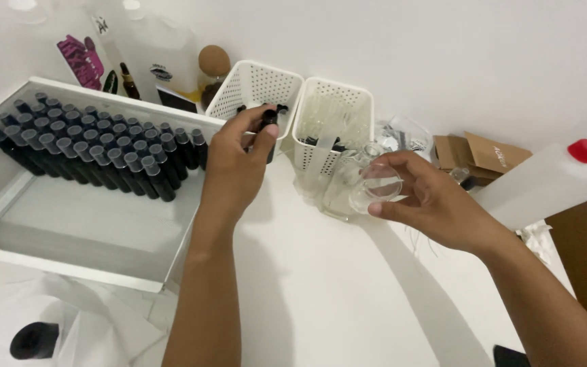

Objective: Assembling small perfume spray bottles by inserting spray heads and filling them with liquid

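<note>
My left hand (236, 163) pinches a small black cap or sprayer top (269, 117) between thumb and fingers, just in front of a white perforated basket (256, 85). My right hand (429, 197) grips a clear glass flask or beaker (368, 180), tilted, near a second white perforated basket (334, 109). The two hands are about a hand's width apart over the white table.
A white tray (69, 251) at the left holds several rows of dark capped vials (96, 146). Behind it stand large clear jugs (161, 51) and a cork-topped jar (213, 64). At the right lie a white jug with a red cap (552, 183) and brown cardboard boxes (487, 156).
</note>
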